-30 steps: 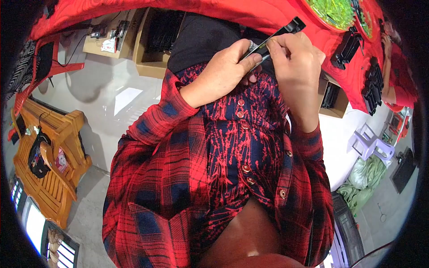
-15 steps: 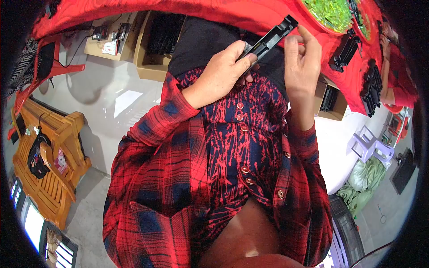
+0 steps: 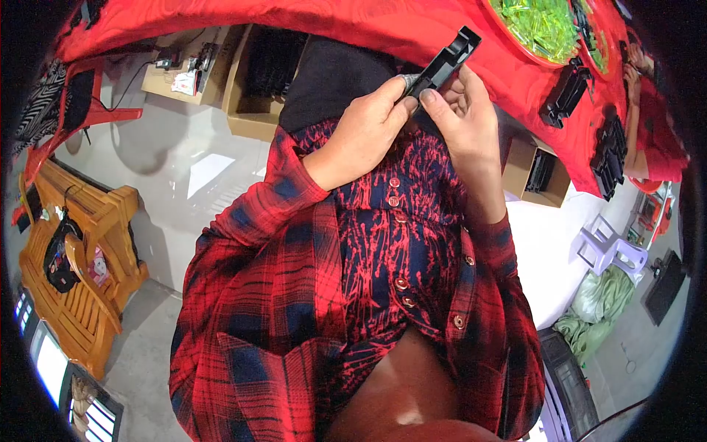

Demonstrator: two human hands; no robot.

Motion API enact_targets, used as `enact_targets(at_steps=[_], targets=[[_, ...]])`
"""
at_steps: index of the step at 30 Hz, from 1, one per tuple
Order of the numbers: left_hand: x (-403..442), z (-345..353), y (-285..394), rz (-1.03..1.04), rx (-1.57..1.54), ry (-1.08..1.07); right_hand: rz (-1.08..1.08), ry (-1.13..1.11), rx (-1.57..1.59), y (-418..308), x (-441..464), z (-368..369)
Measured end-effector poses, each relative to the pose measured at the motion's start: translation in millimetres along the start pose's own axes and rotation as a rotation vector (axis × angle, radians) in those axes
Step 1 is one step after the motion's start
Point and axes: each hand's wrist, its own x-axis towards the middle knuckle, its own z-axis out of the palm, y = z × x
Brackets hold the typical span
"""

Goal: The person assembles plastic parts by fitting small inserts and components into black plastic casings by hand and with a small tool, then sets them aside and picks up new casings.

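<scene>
A long black plastic part (image 3: pixel 445 60), with a stepped, notched upper end, slants up over my lap in front of the red table edge. My left hand (image 3: pixel 368 129) is closed round its lower end, thumb on top. My right hand (image 3: pixel 465 118) grips it from the other side: the thumb tip lies on the part near its lower end and the index finger runs along its edge. The other right fingers are curled. Something greyish shows at my left index finger; I cannot make out what it is.
On the red-covered table (image 3: pixel 331 16) stands a red basin (image 3: pixel 508 46) of green, clear-looking pieces (image 3: pixel 541 29). Black parts (image 3: pixel 565 92) lie to its right. Cardboard boxes (image 3: pixel 254 125) stand below, with another box (image 3: pixel 519 173) at right. A co-worker's arm (image 3: pixel 632 110) is at far right.
My right hand has moved left and down, from beside the part's upper end onto the part. The part has shifted slightly left. My left hand keeps its hold.
</scene>
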Motion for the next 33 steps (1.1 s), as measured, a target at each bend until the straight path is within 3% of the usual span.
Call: enact_targets(at_steps=[7,9,12,27,33], targets=[[7.1,3.5,-6.9,0.209,0.104,0.084,-0.086,-0.043,-0.038,2.2,-2.3,-1.5],[6.1,4.4,-2.3,0.118,-0.177,0.044,-0.083,-0.052,-0.009,2.2,-2.7,-0.3],[4.2,3.0,-1.0,0.081,-0.21,0.016,-0.154,0.004,-0.041,5.1,-3.5,2.7],[2.1,-0.6,10.1,0.021,0.143,0.112,-0.264,0.029,-0.156,4.0,-7.4,5.5],[0.8,2.0,8.1,-0.002,0.067,0.141,-0.257,0.024,-0.143,4.3,-8.8,6.2]])
